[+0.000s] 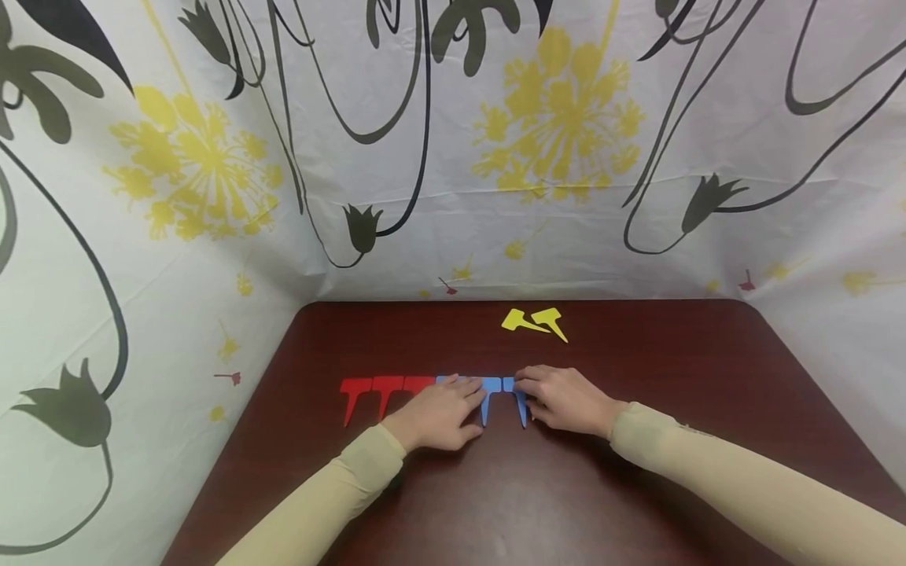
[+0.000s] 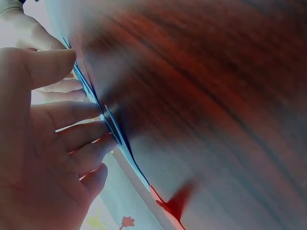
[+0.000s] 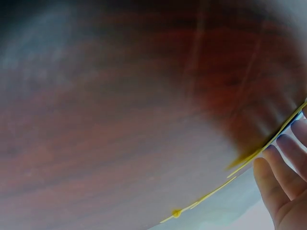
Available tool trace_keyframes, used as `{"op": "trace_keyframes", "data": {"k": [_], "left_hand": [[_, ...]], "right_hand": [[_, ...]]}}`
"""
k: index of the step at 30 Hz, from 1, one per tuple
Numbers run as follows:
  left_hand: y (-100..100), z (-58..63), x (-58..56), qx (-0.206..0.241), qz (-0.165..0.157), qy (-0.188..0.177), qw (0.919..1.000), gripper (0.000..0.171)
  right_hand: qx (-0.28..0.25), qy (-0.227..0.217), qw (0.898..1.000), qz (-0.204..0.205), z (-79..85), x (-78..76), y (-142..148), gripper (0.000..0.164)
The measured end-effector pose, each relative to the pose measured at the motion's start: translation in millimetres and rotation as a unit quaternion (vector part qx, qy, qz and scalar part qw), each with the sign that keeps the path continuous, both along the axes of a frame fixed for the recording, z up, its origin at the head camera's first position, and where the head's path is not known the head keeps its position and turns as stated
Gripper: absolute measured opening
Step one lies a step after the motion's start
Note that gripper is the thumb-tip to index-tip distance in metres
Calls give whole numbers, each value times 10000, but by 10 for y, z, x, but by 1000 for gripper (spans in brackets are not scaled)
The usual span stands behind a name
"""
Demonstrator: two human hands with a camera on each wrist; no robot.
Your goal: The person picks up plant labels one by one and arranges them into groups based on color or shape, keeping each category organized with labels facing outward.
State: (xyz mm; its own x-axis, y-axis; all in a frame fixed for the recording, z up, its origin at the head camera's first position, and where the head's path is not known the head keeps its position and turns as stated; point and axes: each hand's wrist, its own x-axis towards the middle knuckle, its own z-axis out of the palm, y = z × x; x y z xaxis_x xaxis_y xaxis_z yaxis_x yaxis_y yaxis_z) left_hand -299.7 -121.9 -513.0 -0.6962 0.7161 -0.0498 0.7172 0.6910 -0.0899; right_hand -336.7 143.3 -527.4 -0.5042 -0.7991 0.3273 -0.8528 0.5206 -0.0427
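Note:
T-shaped plant labels lie side by side in a row on the table. Red labels (image 1: 356,387) make up its left end and blue labels (image 1: 491,385) continue to the right. My left hand (image 1: 440,413) rests on the row with fingers extended, covering parts of red and blue labels. In the left wrist view its fingers (image 2: 86,112) touch the blue labels. At the row's right end, my right hand (image 1: 566,399) has its fingertips on the last blue label and hides part of it. A yellow edge (image 3: 261,149) shows by those fingertips in the right wrist view.
Two yellow labels (image 1: 548,318) lie farther back, near the table's far edge. The dark wood-grain table (image 1: 495,503) has rounded far corners. Patterned white fabric (image 1: 439,204) stands behind it and along both sides.

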Motion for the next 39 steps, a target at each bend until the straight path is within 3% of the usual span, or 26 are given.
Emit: {"op": "trace_keyframes", "data": {"k": [20,30,39], "left_hand": [[-47,-52,3,-35,-76,282,9996,69],[-46,-48,24,-89,-50,275,9996,72],[14,-28,22,208,-188,353,9990,67]], "right_hand": [[25,210,9998,40,-3,-25,-40,35],[33,282,9996,-63,171,-48,42,30],[231,345,9989,198,261,-63,163,20]]}}
